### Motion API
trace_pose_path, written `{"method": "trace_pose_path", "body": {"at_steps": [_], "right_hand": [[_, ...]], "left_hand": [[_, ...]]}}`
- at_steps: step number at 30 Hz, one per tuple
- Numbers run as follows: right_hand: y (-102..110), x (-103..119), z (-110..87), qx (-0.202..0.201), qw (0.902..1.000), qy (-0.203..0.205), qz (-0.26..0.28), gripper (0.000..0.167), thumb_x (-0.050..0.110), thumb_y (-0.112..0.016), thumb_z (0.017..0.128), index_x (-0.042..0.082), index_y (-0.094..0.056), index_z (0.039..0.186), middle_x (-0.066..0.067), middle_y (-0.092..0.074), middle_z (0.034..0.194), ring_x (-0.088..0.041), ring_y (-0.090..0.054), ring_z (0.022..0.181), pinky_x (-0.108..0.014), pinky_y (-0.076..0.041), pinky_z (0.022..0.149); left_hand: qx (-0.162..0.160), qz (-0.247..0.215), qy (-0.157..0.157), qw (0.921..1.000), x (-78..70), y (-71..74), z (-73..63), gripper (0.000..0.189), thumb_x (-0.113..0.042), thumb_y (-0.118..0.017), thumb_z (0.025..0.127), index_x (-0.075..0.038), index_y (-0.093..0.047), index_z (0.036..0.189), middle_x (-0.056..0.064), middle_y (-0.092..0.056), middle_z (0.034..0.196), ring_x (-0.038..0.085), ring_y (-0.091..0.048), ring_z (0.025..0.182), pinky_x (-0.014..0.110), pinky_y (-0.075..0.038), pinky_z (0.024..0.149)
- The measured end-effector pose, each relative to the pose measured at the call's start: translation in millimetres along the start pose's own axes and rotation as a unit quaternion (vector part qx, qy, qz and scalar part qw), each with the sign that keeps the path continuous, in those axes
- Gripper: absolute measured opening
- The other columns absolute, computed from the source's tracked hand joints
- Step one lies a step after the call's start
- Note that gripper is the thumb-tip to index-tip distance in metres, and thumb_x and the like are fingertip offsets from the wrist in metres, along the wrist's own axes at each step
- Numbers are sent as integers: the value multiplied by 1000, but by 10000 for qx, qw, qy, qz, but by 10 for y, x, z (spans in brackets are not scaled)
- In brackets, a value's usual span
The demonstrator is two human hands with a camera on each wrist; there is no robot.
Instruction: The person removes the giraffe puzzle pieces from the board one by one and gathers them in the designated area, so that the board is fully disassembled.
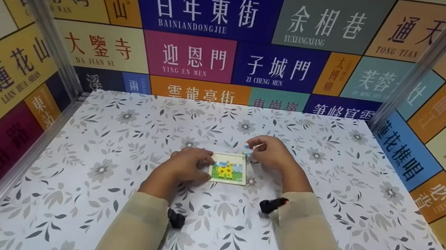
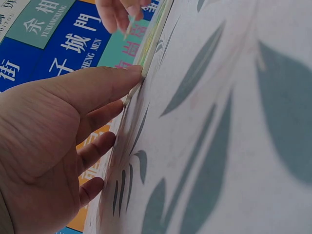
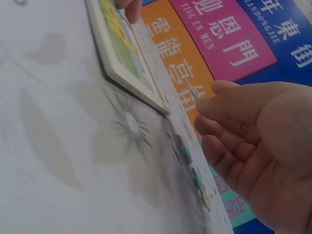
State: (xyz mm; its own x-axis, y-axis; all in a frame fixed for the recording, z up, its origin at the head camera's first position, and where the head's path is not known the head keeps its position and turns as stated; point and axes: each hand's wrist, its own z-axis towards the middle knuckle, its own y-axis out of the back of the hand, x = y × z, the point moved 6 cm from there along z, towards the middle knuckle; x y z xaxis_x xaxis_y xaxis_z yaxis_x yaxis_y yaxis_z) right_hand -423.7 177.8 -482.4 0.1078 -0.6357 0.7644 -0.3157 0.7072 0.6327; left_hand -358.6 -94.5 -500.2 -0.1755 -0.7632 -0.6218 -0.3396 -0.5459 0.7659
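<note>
Head view: left hand (image 1: 189,166) is pressing its fingers on the left edge of the giraffe puzzle board (image 1: 228,168) — apparently steadying it; right hand (image 1: 270,152) is pinching a small puzzle piece (image 1: 250,149) just above the board's upper right corner.
Left wrist view: thumb (image 2: 105,85) is lying fairly straight, touching the board's edge (image 2: 146,53); other fingers loosely bent, gripping nothing.
Right wrist view: fingertips (image 3: 214,105) are holding the thin piece (image 3: 192,90) clear of the board (image 3: 127,58) — loose bits (image 3: 192,168) are lying nearby.
Surface: floral tablecloth (image 1: 116,196).
Room: sign-covered walls (image 1: 206,7).
</note>
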Motion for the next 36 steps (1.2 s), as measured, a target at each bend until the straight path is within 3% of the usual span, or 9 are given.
{"method": "trace_pose_path", "body": {"at_steps": [8, 15, 19, 29, 36], "right_hand": [[308, -190, -67, -553, 9981, 83, 275, 41, 11, -67, 102, 10, -67, 142, -11, -70, 139, -30, -67, 123, -38, -57, 92], [483, -418, -138, -608, 9961, -305, 557, 41, 10, -64, 102, 11, -65, 142, -8, -68, 139, -31, -65, 124, -45, -57, 100], [566, -538, -164, -635, 9969, -312, 336, 41, 8, -63, 102, 8, -64, 143, -13, -67, 143, -33, -64, 129, -43, -56, 102], [629, -720, -197, -689, 9932, -851, 388, 43, 7, -64, 101, 14, -64, 144, -9, -66, 145, -31, -60, 133, -34, -56, 83], [622, -788, -237, -693, 9915, -933, 591, 44, 2, -65, 99, 11, -65, 141, -12, -66, 142, -31, -58, 132, -37, -52, 97]], "left_hand": [[57, -47, 86, 9999, 10, 3, 3, 40, -33, -84, 88, -37, -74, 127, -19, -51, 163, 25, -30, 164, 65, -4, 135], [-9, 22, -52, 10000, -3, 6, 8, 39, -33, -84, 89, -35, -75, 127, -18, -52, 163, 27, -31, 164, 67, -8, 134], [-36, 130, -162, 9998, -11, 8, -2, 38, -33, -84, 89, -33, -75, 127, -16, -53, 163, 27, -32, 163, 69, -11, 132], [-2, 123, -151, 9998, -6, 9, 1, 40, -34, -83, 89, -34, -75, 128, -15, -52, 163, 28, -32, 163, 68, -8, 133], [5, 105, -104, 9999, 10, 3, 3, 40, -34, -83, 89, -35, -74, 129, -16, -52, 163, 27, -31, 164, 69, -7, 133]]}}
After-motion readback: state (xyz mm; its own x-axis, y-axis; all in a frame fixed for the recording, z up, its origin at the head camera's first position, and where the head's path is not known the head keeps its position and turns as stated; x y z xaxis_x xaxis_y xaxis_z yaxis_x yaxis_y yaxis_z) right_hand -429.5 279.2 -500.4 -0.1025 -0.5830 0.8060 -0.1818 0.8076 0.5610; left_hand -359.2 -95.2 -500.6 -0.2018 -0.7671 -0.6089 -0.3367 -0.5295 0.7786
